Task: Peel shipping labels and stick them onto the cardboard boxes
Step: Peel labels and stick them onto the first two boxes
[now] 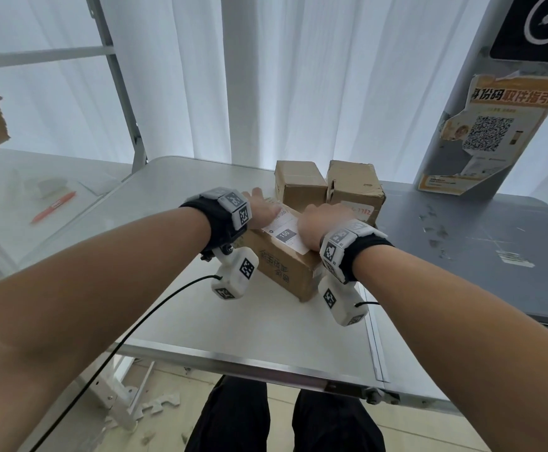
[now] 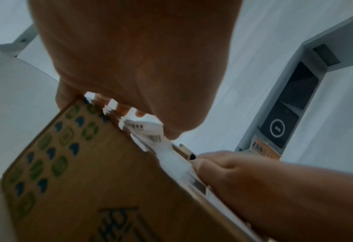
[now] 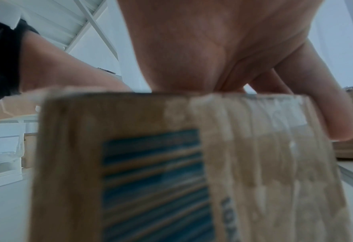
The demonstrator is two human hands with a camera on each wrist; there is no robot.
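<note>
left hand [image 1: 263,207] flat, right hand [image 1: 320,222] flat | both press label [image 1: 285,232] onto box [image 1: 284,267], mid-table [image 1: 266,327], bonding adhesive

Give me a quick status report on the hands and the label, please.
Left hand and right hand both flat, pressing the label onto the near box. Two boxes close behind; nothing blocking.

Two cardboard boxes [image 1: 328,184] stand touching the far side of the near box [image 1: 282,262], blocking passage behind it. The white surface [image 1: 233,327] lies open in front and left; a grey kiosk [image 1: 481,125] closes off the far right.
</note>
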